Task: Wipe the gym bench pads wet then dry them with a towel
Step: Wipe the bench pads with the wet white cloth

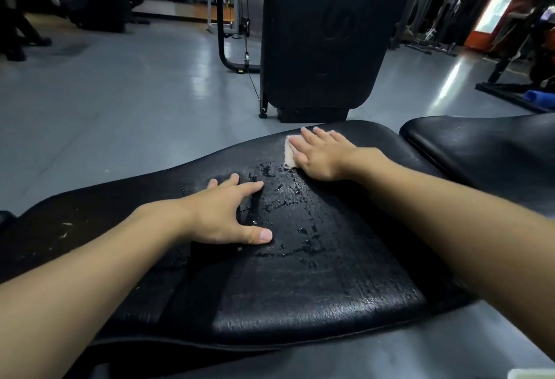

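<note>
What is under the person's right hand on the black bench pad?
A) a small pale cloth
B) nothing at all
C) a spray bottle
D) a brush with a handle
A: the right hand lies flat with straight fingers on a small pale cloth, pressing it onto the bench pad; the left hand rests bare on the pad.

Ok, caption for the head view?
Right hand presses pale cloth on wet black bench pad; left hand rests flat nearby.
</note>
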The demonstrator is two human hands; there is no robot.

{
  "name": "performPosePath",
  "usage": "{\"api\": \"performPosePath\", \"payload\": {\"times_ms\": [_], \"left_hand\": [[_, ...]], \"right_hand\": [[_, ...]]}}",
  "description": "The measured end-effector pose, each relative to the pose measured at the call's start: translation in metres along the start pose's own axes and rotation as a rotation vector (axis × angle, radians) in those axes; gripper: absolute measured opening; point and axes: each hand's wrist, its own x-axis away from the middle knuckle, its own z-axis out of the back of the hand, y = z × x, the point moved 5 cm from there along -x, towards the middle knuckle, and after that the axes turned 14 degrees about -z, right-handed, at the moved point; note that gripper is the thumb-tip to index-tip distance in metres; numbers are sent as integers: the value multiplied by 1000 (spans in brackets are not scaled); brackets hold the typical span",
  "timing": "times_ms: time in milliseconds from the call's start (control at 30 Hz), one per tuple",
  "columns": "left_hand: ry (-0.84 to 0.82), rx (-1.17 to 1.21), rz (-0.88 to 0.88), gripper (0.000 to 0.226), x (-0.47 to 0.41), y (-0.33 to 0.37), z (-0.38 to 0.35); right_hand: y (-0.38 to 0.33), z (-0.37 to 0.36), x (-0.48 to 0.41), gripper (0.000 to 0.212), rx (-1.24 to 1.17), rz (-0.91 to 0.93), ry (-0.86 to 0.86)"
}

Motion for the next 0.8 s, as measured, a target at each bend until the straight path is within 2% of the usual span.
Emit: {"api": "performPosePath", "payload": {"times_ms": [167,300,500,633,767,800], "left_hand": [[-3,29,5,117,-6,-8,-2],[-7,34,6,118,-6,-9,-1],[2,44,18,118,-5,-7,0],[5,38,20,117,-2,-5,2],[8,70,37,117,3,0,3],[18,56,42,115,4,2,2]], "right_hand": [[-12,9,-63,60,-4,-81,-22],[-11,2,-52,65,-6,-55,-35],[-23,-6,78,59,70,132,32],[-18,-19,173,78,62,220,42],[-14,-32,231,61,58,258,131],[-15,-32,239,61,47,270,89]]}}
